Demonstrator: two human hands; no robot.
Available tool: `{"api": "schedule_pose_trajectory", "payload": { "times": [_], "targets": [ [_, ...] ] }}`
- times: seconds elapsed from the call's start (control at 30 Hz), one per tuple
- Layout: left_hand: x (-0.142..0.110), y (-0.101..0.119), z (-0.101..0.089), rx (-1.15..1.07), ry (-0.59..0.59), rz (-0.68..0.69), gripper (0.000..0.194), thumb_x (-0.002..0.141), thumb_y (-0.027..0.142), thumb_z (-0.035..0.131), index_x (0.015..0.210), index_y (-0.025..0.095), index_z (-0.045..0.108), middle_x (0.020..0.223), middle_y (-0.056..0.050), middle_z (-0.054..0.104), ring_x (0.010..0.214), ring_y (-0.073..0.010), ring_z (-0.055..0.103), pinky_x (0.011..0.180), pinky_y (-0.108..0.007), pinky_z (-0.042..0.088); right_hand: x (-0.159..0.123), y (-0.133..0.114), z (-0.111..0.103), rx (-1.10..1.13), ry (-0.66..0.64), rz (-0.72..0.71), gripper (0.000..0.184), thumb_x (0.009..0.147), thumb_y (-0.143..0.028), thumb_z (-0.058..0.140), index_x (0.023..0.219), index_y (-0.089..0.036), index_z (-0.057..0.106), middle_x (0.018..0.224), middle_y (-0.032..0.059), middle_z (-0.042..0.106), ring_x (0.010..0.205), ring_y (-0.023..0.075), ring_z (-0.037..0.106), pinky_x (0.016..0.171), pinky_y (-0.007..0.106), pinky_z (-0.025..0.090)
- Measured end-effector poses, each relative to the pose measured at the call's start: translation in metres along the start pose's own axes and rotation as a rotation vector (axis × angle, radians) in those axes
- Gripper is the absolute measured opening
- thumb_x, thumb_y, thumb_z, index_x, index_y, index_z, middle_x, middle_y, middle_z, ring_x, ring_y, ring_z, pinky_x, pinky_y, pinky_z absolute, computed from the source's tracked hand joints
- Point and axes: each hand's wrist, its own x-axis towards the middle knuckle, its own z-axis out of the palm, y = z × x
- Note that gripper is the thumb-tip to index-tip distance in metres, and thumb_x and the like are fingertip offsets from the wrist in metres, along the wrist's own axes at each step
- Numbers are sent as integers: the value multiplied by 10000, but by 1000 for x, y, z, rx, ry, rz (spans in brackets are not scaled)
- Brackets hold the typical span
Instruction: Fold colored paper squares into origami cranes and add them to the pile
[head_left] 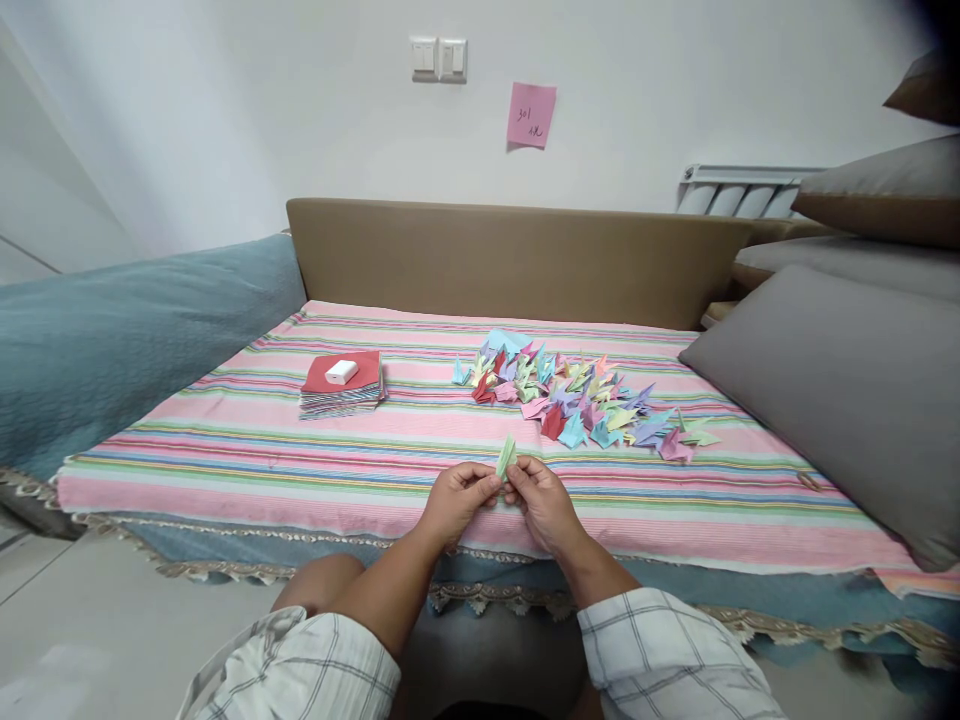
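Between my two hands is a small piece of folded light-green paper (506, 457), narrow and pointed at the top. My left hand (463, 497) pinches its lower left side with thumb and fingers. On the other side, my right hand (541, 498) grips the lower right edge, thumb in front. Both hands hover low over the front part of the striped cloth (247, 470). Just beyond them lies a heap of folded paper cranes (574, 400) in many colours. The lower end of the green paper is hidden by my fingers.
Left of the cranes, a stack of square paper (341, 400) with a red top sheet carries a small white block (342, 372). A grey cushion (832, 400) leans at the right. Behind stands a brown backrest (510, 260); a blue-covered armrest (165, 320) is at the left.
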Motion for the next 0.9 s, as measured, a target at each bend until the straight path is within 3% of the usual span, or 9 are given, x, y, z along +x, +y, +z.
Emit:
{"api": "schedule_pose_trajectory", "payload": {
  "times": [0.17,0.33,0.7,0.9],
  "targets": [
    [0,0,-1,-104,19,-135,348,536,424,783,662,130,646,607,-10,643,584,-111,578,581,-230,468,-2,-3,1,107,-26,65,272,661,-408,729,753,-194,589,574,-50,550,516,71,488,511,195,400],
    [-1,0,-1,-108,14,-175,377,526,452,780,666,130,643,599,-10,640,577,-112,578,593,-240,483,-3,-6,3,124,-35,88,277,645,-403,743,740,-191,593,563,-49,552,508,69,487,505,192,401],
    [-1,-1,-1,80,41,1,295,624,395,711,607,142,559,513,40,542,492,-76,493,529,-202,405,-3,-2,3,0,-53,12,269,677,-406,708,798,-192,597,615,-41,546,517,77,468,498,205,399],
    [-2,1,3,-9,78,17,307,572,339,759,734,153,575,614,42,550,547,-77,503,538,-195,422,-4,-6,6,-49,-57,-22,245,695,-384,691,811,-191,594,691,-33,560,525,64,467,497,192,385]
  ]
}}
